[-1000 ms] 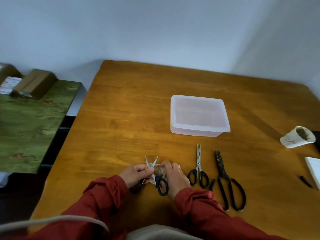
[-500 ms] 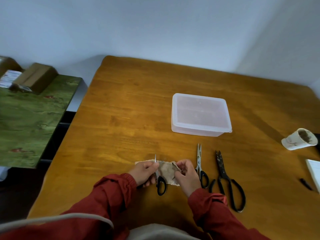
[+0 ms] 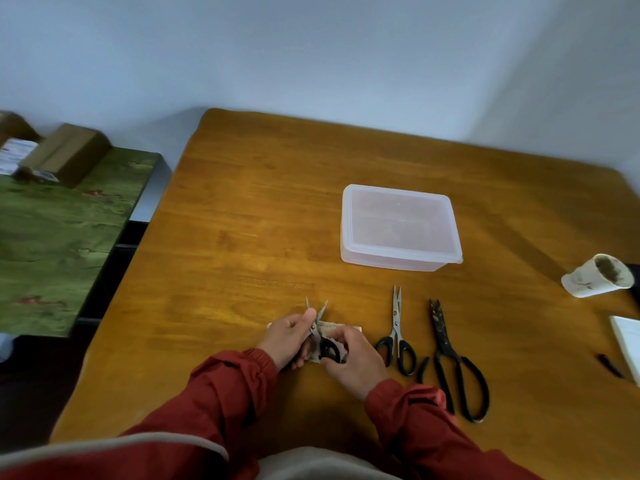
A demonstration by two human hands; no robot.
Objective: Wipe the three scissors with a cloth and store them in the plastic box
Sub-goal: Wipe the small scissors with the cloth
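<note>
A small pair of black-handled scissors (image 3: 320, 332) is held between both hands near the table's front edge, blades apart and pointing away. My left hand (image 3: 289, 337) grips them at the blades and pivot. My right hand (image 3: 353, 360) holds a beige cloth (image 3: 332, 332) pressed around the black handle. Two more pairs lie flat to the right: slim black-handled scissors (image 3: 397, 332) and large dark scissors (image 3: 453, 365) with big loops. The translucent plastic box (image 3: 398, 227) stands beyond them with its lid on.
All of this rests on a wooden table (image 3: 242, 244). A tipped white paper cup (image 3: 597, 280) lies at the right edge, with a white pad (image 3: 628, 337) and a small black item (image 3: 611, 365) nearby. A green-topped side table (image 3: 59, 233) with cardboard boxes stands to the left.
The held scissors' blades, together half a second ago, are spread apart again. The cloth, then stretched between my hands, is bunched around the handle under my right hand.
</note>
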